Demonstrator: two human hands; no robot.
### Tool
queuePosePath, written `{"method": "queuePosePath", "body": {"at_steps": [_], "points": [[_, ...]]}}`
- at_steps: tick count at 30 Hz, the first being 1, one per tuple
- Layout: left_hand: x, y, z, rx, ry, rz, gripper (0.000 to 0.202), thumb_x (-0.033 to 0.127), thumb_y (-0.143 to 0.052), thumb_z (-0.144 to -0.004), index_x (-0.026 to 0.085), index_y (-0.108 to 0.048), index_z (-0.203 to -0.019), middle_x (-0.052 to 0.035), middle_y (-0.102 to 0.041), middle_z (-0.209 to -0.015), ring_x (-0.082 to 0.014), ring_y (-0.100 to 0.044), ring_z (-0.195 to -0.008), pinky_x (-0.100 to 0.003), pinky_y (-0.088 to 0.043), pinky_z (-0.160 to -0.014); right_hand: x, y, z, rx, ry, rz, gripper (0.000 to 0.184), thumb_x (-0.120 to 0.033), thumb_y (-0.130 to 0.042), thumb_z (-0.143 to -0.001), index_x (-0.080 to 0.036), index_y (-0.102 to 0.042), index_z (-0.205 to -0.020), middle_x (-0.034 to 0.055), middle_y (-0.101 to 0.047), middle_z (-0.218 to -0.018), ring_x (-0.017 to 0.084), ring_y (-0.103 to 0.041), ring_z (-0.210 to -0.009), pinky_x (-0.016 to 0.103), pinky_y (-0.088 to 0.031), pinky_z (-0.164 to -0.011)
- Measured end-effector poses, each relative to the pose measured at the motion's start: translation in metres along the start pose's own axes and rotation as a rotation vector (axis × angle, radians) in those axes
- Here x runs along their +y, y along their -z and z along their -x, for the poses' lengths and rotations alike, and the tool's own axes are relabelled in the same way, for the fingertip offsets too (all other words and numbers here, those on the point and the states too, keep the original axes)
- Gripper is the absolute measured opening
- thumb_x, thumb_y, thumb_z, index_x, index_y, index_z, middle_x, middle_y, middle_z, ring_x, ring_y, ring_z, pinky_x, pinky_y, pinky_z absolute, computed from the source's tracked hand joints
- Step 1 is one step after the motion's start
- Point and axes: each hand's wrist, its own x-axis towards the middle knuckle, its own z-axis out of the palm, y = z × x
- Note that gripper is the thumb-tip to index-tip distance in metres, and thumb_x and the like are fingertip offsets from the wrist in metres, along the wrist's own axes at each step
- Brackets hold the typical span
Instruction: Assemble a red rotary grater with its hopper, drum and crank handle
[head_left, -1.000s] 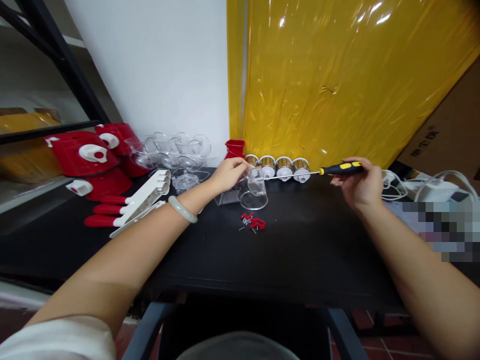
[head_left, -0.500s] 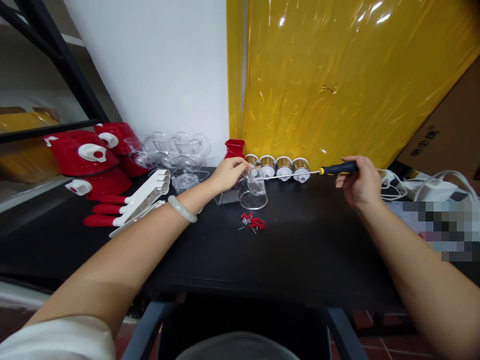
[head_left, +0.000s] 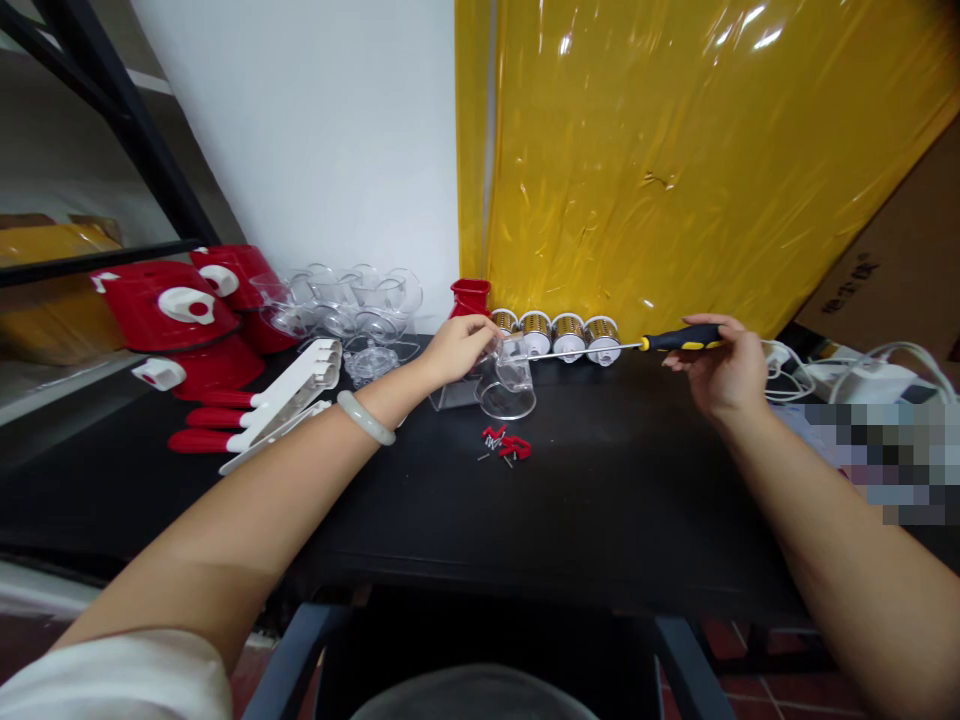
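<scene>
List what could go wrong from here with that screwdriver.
The black-and-yellow, metal-shafted screwdriver might slip off the clear, curved plastic part toward the left hand holding it. Small silver metal screws or pins lie loose on the black tabletop beside red plastic pieces, so a bump could scatter them.

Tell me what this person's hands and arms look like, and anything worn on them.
Both the left hand and right hand are ungloved. A smooth, pale bangle circles the left forearm, with a white sleeve further up. No sleeve shows on the right forearm.
</scene>
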Motion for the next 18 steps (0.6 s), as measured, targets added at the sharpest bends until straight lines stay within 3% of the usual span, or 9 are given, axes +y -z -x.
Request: {"method": "queuePosePath", "body": {"at_steps": [12,15,18], "points": [[-0.0001,0.0000,-0.0007,-0.002,0.000,0.005,0.023,0.021,-0.047,-0.082,0.017,-0.069,-0.081,-0.0043,-0.069,-0.076,-0.0153,-0.059,-0.069,-0.028,-0.045,-0.067,0.0016,-0.0032,0.0001,0.009,0.081,0.057,0.021,-0.038,-0.056,-0.081,-0.018,-0.059,-0.075,-0.0074,-0.042,-0.038,0.011,-0.039,-0.029,0.024,-0.040,-0.032],[0.0003,0.0002,-0.0005,0.003,-0.001,0.001,0.023,0.022,-0.047,-0.082,0.018,-0.070,-0.080,-0.0047,-0.069,-0.076,-0.0155,-0.059,-0.070,-0.028,-0.045,-0.067,0.0000,-0.0030,0.0007,0.038,0.000,0.036,0.030,-0.045,-0.048,-0.081,-0.017,-0.059,-0.078,-0.0020,-0.052,-0.046,0.015,-0.049,-0.033,0.026,-0.041,-0.033],[0.0004,0.0003,-0.0003,0.001,0.002,-0.003,0.024,0.022,-0.047,-0.082,0.017,-0.070,-0.081,-0.0045,-0.069,-0.076,-0.0157,-0.059,-0.069,-0.028,-0.045,-0.066,-0.0013,-0.0017,0.0007,0.024,-0.037,0.006,0.030,-0.037,-0.040,-0.076,-0.016,-0.061,-0.082,0.0033,-0.059,-0.055,0.020,-0.059,-0.040,0.026,-0.039,-0.032]]}}
